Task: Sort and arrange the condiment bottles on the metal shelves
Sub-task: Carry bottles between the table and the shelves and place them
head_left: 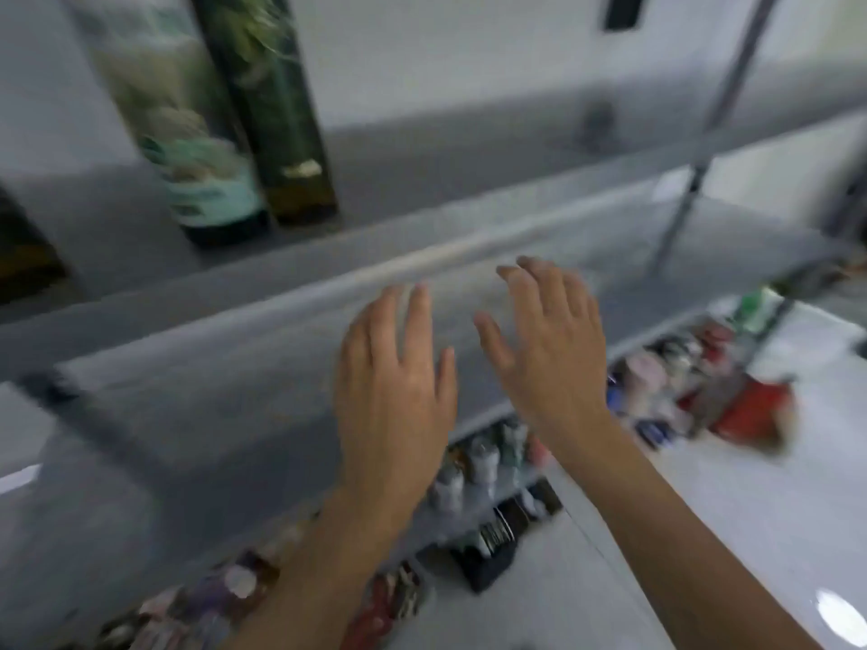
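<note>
Beyond my spread, empty fingers [417, 316] stood two tall bottles [211, 114] on the metal shelf [234, 330]; a hasty reach could topple them.

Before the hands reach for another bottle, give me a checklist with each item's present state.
1. Left hand empty: ok, fingers spread, holding nothing.
2. Right hand empty: ok, open, holding nothing.
3. Middle metal shelf has bare space under the hands: ok.
4. Two tall dark bottles upright on the upper shelf: ok, side by side.
5. Small bottles on the lower shelf sorted: cannot tell, too blurred.
6. Bottle labels readable: not ok, motion blur.
</note>
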`<state>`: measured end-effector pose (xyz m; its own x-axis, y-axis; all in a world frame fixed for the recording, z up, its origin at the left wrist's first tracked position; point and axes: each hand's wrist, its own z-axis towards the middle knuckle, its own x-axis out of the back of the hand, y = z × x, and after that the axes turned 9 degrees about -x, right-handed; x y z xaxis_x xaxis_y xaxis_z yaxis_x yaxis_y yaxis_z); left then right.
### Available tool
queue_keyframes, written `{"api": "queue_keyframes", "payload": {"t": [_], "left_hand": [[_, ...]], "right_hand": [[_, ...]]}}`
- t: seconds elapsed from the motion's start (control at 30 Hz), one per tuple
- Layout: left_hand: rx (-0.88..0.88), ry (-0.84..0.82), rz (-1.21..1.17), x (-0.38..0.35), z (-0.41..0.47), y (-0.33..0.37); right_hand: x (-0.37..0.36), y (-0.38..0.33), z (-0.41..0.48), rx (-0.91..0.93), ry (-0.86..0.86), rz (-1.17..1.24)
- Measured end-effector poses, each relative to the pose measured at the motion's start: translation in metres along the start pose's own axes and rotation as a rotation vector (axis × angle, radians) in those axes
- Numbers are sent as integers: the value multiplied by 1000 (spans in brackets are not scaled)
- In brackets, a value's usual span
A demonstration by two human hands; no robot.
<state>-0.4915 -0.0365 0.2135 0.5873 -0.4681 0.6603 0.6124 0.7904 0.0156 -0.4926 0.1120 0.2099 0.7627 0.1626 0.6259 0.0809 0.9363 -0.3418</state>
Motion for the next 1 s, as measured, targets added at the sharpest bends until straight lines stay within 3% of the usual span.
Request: {"api": "queue_keyframes", "payload": {"t": [0.2, 0.37, 0.63, 1.0], "left_hand": [[-285, -474, -253, -28, -90, 84], [-635, -681, -525, 10, -174, 168], [-1176, -724, -705, 83, -262, 263], [-1621, -675, -887, 200, -400, 351]], "right_hand": [[77, 73, -185, -558, -192, -308], [155, 61, -328, -984, -212, -510], [255, 10, -476, -1405, 50, -790], [371, -72, -642, -1828, 394, -945]]}}
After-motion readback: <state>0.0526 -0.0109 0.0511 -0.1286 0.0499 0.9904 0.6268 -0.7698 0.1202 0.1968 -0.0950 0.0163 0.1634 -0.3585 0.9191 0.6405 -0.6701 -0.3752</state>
